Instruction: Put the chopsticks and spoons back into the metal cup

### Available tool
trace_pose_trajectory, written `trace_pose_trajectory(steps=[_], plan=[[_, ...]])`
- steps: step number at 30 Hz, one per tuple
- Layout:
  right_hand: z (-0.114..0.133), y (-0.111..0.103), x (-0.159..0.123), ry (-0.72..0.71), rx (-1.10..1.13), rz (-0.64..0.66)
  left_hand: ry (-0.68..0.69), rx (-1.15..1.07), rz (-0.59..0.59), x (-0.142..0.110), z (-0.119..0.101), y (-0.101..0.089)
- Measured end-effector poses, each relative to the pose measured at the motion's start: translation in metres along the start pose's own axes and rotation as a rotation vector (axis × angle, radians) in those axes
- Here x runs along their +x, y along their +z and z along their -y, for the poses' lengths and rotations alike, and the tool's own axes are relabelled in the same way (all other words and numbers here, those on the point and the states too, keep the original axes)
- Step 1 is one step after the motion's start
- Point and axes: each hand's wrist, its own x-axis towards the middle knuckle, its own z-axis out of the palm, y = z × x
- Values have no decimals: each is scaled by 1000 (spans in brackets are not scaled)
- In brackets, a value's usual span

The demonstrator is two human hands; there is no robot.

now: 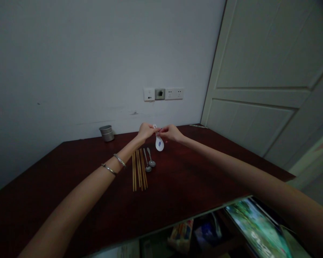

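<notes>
A white soup spoon (159,144) with a blue pattern in its bowl hangs bowl-down between my hands, above the dark red table. My left hand (148,131) pinches its handle from the left. From the right, the fingers of my right hand (171,133) close on the same handle. Two metal spoons (152,163) lie just nearer to me, bowls toward me. To their left several wooden chopsticks (139,170) are laid out roughly side by side, their far ends partly behind my left wrist.
A metal cup (107,133) stands at the back left by the wall. Wall sockets (174,94) sit above the table's far edge. Below the near edge, an open compartment holds packets (181,234) and a colourful box (258,225). A white door (255,89) rises at right.
</notes>
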Motion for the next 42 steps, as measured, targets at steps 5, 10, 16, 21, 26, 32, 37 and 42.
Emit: trace_pose_trajectory(steps=[5, 10, 16, 21, 26, 32, 37, 42], plan=[[-3, 7, 3, 3, -34, -21, -14, -41, 17, -1, 9, 1], [-4, 13, 8, -3, -71, -22, -49, -80, -1, -1, 16, -1], [-5, 18, 13, 7, -86, -20, -58, -154, 24, -1, 23, -2], [-11, 15, 14, 91, -79, -35, -89, -250, 37, -1, 33, -11], [-28, 7, 15, 210, -43, -36, -187, -290, -148, 3, 76, -35], [-47, 4, 11, 352, -37, -10, -379, -290, -342, -2, 150, -65], [-54, 11, 8, 430, -11, 46, -420, -226, -342, -19, 188, -75], [-59, 25, 10, 444, 23, 114, -316, -162, -329, -27, 207, -74]])
